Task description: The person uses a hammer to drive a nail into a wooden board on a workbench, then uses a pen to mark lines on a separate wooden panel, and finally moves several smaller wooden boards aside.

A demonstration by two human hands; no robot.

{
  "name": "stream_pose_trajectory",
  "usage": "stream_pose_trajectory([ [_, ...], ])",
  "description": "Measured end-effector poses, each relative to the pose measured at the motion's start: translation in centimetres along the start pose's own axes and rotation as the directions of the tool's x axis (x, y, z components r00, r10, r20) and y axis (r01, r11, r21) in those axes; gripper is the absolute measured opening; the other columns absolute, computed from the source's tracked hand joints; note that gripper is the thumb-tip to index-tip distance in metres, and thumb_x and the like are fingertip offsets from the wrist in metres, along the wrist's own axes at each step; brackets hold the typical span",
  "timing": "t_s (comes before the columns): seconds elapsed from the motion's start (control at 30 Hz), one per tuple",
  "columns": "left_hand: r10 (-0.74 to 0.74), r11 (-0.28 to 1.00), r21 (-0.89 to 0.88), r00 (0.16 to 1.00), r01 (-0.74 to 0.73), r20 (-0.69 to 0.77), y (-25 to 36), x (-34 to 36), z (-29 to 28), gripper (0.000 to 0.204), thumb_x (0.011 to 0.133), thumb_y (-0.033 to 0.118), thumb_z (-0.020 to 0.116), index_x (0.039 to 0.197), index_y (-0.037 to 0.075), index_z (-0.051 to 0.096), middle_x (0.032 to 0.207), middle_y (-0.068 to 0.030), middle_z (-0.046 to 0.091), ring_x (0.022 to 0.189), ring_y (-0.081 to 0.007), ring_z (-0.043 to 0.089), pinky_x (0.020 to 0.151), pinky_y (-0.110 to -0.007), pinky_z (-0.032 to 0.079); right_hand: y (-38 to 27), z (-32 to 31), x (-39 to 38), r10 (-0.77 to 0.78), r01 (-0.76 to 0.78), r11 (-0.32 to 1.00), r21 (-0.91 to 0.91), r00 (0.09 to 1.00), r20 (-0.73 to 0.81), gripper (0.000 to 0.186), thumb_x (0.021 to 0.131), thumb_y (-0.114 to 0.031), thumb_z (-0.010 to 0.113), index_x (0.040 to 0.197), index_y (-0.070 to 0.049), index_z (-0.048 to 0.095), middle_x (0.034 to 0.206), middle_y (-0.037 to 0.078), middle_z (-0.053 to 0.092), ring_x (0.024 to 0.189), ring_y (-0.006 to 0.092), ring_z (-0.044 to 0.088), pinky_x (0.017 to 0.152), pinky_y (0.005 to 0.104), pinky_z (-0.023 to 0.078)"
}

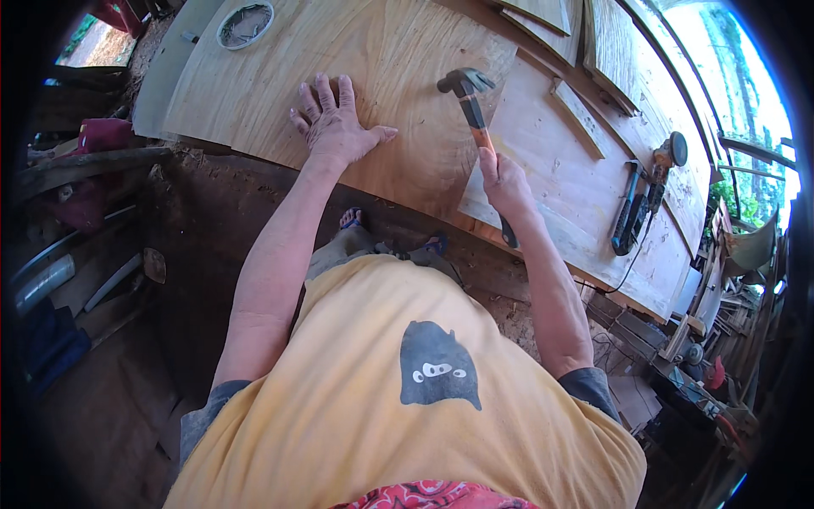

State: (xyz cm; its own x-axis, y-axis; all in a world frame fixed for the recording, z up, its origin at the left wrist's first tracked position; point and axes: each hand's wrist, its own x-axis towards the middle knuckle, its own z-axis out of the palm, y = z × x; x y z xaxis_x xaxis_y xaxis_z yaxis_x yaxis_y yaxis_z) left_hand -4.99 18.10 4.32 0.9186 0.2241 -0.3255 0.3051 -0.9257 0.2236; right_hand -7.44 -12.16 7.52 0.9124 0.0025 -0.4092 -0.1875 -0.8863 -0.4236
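The right grip wraps the claw hammer mid-handle, apparently for control, its head just beyond that grip, while the left grip lies spread on the plywood sheet beneath, seemingly to steady it.

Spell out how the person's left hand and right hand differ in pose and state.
The left hand is spread, palm down on the wood panel; the right hand is closed in a grip.
The left hand holds nothing; the right hand holds a hammer.
The left hand's thumb sticks out sideways; the right hand's thumb lies along the handle.
Both are bare.
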Motion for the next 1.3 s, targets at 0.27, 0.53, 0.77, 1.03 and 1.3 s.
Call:
stream_pose_trajectory([
  [0.27, -0.007, 1.000, -0.008, 1.000, 0.007, 0.010, 0.4, 0.1, 0.0, 0.132, 0.074, 0.076, 0.077, 0.170, 0.017, 0.008, 0.177, -0.0178, -0.004, 0.162, -0.0423, -0.008, 0.125, -0.069, 0.001, -0.8, 1.4, -0.9, 0.003, -0.008, 0.996, -0.094, 0.999, -0.047, 0.064, 0.110, -0.059, 0.035, 0.102, -0.002, 0.062, 0.102, 0.030, 0.071, 0.103, 0.0522, 0.065, 0.089, 0.0594, 0.049],
  [0.53, -0.030, 0.999, 0.019, 0.999, 0.030, -0.015, 0.0, 0.4, 0.4, 0.131, 0.074, 0.076, 0.077, 0.170, 0.018, 0.009, 0.177, -0.0175, -0.002, 0.162, -0.0426, -0.007, 0.125, -0.069, 0.003, -0.6, -3.6, -4.4, -0.044, 0.168, 0.899, 0.405, 0.954, -0.297, 0.060, 0.112, -0.057, 0.038, 0.094, -0.003, 0.057, 0.067, 0.003, 0.056, 0.057, 0.0104, 0.054, 0.054, 0.0299, 0.045],
  [0.77, -0.024, 1.000, 0.019, 1.000, 0.024, -0.019, 0.5, 0.4, 0.2, 0.131, 0.074, 0.075, 0.078, 0.170, 0.019, 0.009, 0.177, -0.0169, -0.002, 0.162, -0.0417, -0.006, 0.125, -0.068, 0.003, 8.5, 1.8, -2.6, -0.125, 0.080, 0.988, -0.133, 0.917, -0.379, 0.062, 0.111, -0.059, 0.038, 0.094, -0.003, 0.059, 0.067, 0.005, 0.057, 0.058, 0.0143, 0.057, 0.056, 0.0319, 0.048],
  [1.03, -0.050, 0.999, -0.002, 0.999, 0.050, 0.003, 0.3, 0.2, 0.2, 0.133, 0.072, 0.073, 0.080, 0.170, 0.019, 0.010, 0.177, -0.0163, -0.001, 0.162, -0.0411, -0.006, 0.126, -0.068, 0.001, -4.7, -7.3, -4.0, -0.199, 0.394, 0.744, 0.540, 0.902, -0.383, 0.059, 0.113, -0.055, 0.037, 0.095, -0.003, 0.058, 0.069, 0.002, 0.056, 0.059, 0.0099, 0.054, 0.055, 0.0275, 0.044],
  [1.3, -0.049, 0.999, -0.025, 0.999, 0.048, -0.018, 0.5, 0.3, 0.1, 0.133, 0.072, 0.071, 0.082, 0.170, 0.019, 0.009, 0.177, -0.0165, -0.002, 0.162, -0.0412, -0.007, 0.126, -0.068, 0.000, -1.5, -1.4, -0.8, 0.065, -0.062, 0.983, -0.175, 0.998, 0.014, 0.054, 0.109, -0.053, 0.042, 0.107, -0.003, 0.062, 0.098, 0.031, 0.070, 0.099, 0.0558, 0.064, 0.084, 0.0607, 0.050],
])
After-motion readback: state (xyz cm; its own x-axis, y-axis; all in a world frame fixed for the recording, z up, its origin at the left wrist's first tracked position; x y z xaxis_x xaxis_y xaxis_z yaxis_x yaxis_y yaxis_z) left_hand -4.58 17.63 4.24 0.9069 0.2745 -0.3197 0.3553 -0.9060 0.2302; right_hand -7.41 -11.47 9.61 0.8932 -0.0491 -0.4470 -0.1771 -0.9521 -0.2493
